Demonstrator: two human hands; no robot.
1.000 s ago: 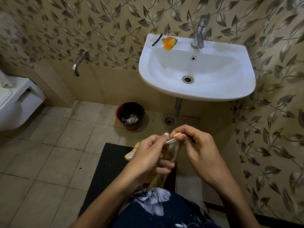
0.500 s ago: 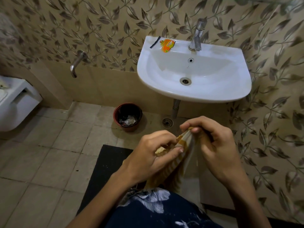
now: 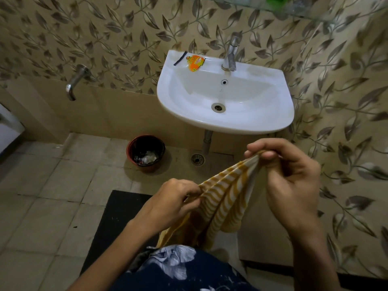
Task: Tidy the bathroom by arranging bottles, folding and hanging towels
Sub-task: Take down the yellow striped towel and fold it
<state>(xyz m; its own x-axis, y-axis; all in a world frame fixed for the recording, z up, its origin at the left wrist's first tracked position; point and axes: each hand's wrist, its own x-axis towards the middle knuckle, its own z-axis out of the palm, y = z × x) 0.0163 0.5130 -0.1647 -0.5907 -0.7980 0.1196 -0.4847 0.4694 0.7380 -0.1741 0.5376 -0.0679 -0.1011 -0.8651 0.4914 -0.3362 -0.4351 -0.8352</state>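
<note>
Between both hands' pinched fingers [image 3: 257, 149], striped towel [image 3: 222, 198], left hand [image 3: 170, 203] lower, right hand [image 3: 294, 179] higher.

Striped woven cloth towel [image 3: 222, 198], matt; glossy white ceramic sink [image 3: 262, 114] above it, with polished metal tap [image 3: 230, 54]; matt stone-look floor tiles [image 3: 48, 198] below the sink.

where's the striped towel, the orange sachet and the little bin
striped towel [image 3: 225, 196]: head view, on the spread striped cloth between the hands.
orange sachet [image 3: 195, 63]: head view, middle of the packet.
bin [image 3: 130, 147]: head view, on its red left rim.
</note>
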